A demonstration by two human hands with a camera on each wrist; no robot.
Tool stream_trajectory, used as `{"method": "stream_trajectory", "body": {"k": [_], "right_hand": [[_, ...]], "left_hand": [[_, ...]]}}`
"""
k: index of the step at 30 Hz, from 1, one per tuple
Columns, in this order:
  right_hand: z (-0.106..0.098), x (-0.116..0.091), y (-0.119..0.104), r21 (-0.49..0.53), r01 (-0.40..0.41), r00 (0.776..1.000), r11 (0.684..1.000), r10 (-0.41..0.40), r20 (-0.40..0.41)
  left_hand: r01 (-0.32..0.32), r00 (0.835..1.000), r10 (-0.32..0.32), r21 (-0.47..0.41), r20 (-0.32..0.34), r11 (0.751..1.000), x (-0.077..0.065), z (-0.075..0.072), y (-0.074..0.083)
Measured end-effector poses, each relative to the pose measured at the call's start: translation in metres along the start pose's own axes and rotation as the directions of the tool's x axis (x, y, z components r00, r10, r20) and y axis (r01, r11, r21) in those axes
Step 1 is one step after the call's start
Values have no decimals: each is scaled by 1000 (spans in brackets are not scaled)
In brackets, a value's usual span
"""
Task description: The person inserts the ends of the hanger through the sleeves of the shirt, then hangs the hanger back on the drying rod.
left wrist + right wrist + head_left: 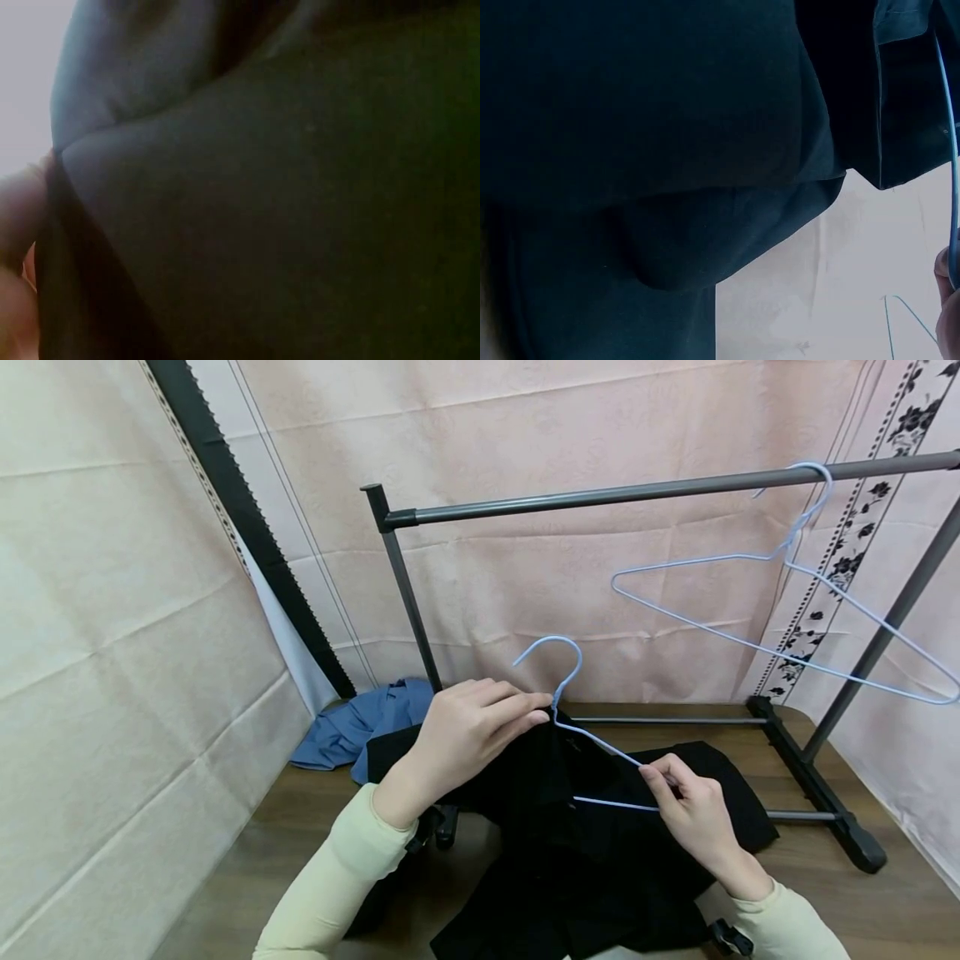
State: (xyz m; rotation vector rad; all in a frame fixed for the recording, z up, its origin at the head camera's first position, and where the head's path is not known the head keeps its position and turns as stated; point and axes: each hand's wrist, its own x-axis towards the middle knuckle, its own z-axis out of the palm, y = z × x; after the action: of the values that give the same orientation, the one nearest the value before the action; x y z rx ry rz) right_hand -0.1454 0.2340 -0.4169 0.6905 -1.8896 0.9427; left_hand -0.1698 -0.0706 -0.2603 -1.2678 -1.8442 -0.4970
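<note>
2 finger pinches held, lower centre of frame: left hand [476, 727] clamped the likely soft black garment [577, 868], right hand [696, 814] clamped the light-looking, stiff blue hanger [600, 742] by its sloping wire, probably its surest hold.

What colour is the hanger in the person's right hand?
The hanger is light blue; the head view shows it best.
</note>
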Motion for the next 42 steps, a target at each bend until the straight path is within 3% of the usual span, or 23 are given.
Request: {"method": "stream_trajectory", "body": {"k": [5,9,13,18,25,28,32,34,35,37,42], "right_hand": [[0,-2,0,-13,-11,1000,1000,11,-16],[0,-3,1,-16,-18,999,1000,17,-34],[-2,4,-6,5,-30,998,1000,30,-49],[-4,10,-14,17,-53,996,998,54,-74],[-6,6,-8,27,-71,992,997,74,-105],[-7,6,-7,28,-73,991,997,76,-107],[-8,7,-8,22,-78,991,997,80,-112],[-9,8,-9,20,-80,991,997,82,-109],[-10,8,-9,20,-81,991,996,83,-107],[-10,9,-10,17,-82,991,996,84,-103],[-10,6,-5,8,-69,993,998,69,-99]], "left_hand": [[-13,999,11,43,41,999,-7,4,0],[-16,996,8,95,85,995,-12,-3,-2],[38,994,-51,130,100,991,-16,-15,-6],[128,983,-141,107,118,986,-21,-29,-18],[181,971,-196,115,137,977,-32,-49,-37],[262,951,-272,80,149,962,-39,-61,-47],[402,887,-387,-8,254,916,-48,-67,-60],[448,857,-411,-55,313,892,-53,-65,-64],[459,850,-411,-79,330,885,-55,-64,-65],[463,850,-398,-129,346,877,-58,-59,-67],[402,886,-323,-202,333,893,-58,-50,-67]]}}
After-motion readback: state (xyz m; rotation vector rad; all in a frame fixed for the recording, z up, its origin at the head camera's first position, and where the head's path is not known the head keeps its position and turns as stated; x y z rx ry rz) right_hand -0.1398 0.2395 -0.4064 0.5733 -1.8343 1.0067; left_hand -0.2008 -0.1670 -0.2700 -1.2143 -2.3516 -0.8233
